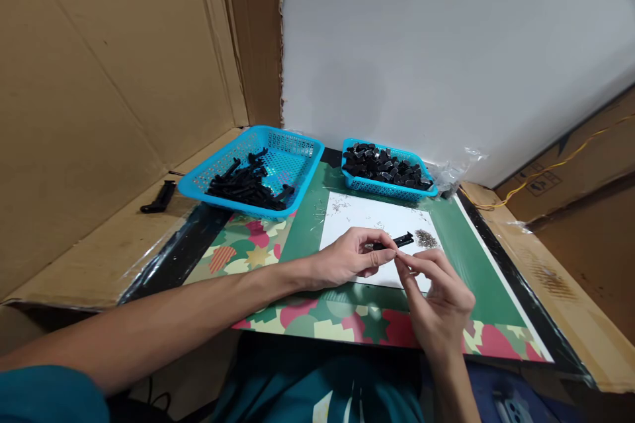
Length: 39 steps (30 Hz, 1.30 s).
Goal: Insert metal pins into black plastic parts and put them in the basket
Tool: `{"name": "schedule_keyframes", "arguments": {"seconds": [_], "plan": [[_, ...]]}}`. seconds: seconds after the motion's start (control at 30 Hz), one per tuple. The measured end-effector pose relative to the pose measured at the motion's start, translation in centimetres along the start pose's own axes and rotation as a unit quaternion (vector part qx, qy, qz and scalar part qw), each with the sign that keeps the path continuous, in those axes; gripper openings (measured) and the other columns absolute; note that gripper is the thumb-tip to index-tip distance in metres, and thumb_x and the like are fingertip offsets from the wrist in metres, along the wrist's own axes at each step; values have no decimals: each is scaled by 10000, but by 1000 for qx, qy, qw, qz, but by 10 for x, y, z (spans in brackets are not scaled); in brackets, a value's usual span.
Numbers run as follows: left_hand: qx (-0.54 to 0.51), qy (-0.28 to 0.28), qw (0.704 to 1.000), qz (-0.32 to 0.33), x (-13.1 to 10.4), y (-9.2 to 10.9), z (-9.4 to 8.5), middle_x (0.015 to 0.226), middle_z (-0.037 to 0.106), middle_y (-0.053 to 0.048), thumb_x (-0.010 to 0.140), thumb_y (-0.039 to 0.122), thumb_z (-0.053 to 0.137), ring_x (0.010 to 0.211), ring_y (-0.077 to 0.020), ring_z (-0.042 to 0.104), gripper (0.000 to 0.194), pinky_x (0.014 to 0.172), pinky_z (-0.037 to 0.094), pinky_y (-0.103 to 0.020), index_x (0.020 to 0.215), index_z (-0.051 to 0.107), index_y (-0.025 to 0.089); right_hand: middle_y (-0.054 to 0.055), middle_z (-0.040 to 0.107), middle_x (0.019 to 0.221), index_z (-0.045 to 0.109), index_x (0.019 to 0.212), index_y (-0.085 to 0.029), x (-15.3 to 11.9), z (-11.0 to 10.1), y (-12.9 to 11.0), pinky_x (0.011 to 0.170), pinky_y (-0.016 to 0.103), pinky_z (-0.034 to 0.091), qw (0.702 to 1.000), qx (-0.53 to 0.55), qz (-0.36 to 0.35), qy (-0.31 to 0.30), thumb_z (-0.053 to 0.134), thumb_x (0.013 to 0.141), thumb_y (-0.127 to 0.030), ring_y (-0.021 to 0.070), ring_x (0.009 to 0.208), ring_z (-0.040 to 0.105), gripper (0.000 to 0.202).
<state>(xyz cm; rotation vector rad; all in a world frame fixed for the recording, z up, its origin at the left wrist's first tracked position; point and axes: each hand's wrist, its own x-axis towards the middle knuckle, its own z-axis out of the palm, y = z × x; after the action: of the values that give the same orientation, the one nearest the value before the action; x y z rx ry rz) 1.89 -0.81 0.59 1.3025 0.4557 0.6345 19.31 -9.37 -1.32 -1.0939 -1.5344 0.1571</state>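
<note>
As a pale wall (421, 46) and a tall cardboard panel (99, 79) enclose the workspace, a person works bare-handed at a table spread with green, festively patterned paper (302, 238), its edges bordered by dark material and cardboard. At the back, the larger blue basket (305, 178) holds long black pieces (243, 185), while the smaller blue basket (387, 190) is packed with stubbier ones (381, 165), an arrangement that likely keeps the two kinds apart and within reach. A white sheet (342, 225) lies in front of them, its plain surface probably making tiny items easier to spot. Beside the smaller basket sits a clear plastic bag (449, 175); a lone black piece (159, 198) rests on cardboard at left. Over the sheet, the left hand (347, 256) pinches a slim black part (404, 239) between thumb and fingers, its far end exposed, apparently to steady it. The right hand (439, 297) meets it at the near end, thumb and forefinger narrowed together; whether they grip anything cannot be told. Smallest of all, fine metallic-looking bits form a pile (425, 238) near the part's tip, with others scattered across the sheet.
</note>
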Motion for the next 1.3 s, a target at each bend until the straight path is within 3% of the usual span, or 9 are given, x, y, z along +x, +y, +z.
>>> {"name": "schedule_keyframes", "arguments": {"seconds": [0.2,0.37,0.5,0.63,0.77,0.87,1.0,1.3], "plan": [[-33,17,999,-21,1,3,1,661,508,55,862,529,851,538,-63,408,455,476,303,-194,959,683,117,13,604,836,794,1192,-305,3,0,-2,648,318,413,978,-159,-132,24,709,911,32,181,738,516,447],[-80,10,996,-37,-1,4,4,668,483,74,858,507,864,517,-47,391,432,467,281,-185,948,643,147,23,630,852,755,1316,-307,3,6,-7,672,331,432,970,-187,-149,36,695,909,48,191,746,525,543],[-78,26,996,-33,-2,3,6,649,449,84,847,515,869,520,-50,378,440,469,269,-184,910,616,162,24,663,866,767,1294,-299,3,10,-11,688,342,467,986,-126,-104,45,692,926,18,200,776,579,492],[-40,27,999,-23,-2,1,2,661,465,68,872,505,842,554,-67,395,393,492,277,-193,927,658,162,30,680,886,804,1200,-271,2,9,-11,689,349,483,998,-47,-5,35,706,962,-84,206,802,622,319],[58,27,997,39,0,-4,-5,793,605,3,914,430,809,682,-98,487,299,598,365,-215,945,726,145,17,680,840,825,1076,-254,2,2,-6,621,312,443,996,22,88,-3,725,981,-188,179,743,598,152],[121,28,990,71,1,-8,-9,843,651,-18,927,400,794,775,-129,539,266,693,414,-238,963,755,140,-12,641,749,827,1034,-250,3,-4,-3,602,293,417,993,17,112,-33,741,978,-224,147,667,527,106],[161,19,984,77,0,-9,-9,818,629,-4,941,401,771,706,-114,482,261,632,370,-232,990,773,145,15,694,791,822,967,-222,4,-11,-2,612,291,433,986,41,157,-48,769,960,-277,158,705,573,76],[112,26,992,43,0,1,-4,815,650,-6,906,434,793,677,-110,493,290,622,380,-230,938,768,147,45,749,791,858,948,-212,5,-10,-5,582,281,459,978,78,191,-26,766,951,-311,170,690,626,135]]}}
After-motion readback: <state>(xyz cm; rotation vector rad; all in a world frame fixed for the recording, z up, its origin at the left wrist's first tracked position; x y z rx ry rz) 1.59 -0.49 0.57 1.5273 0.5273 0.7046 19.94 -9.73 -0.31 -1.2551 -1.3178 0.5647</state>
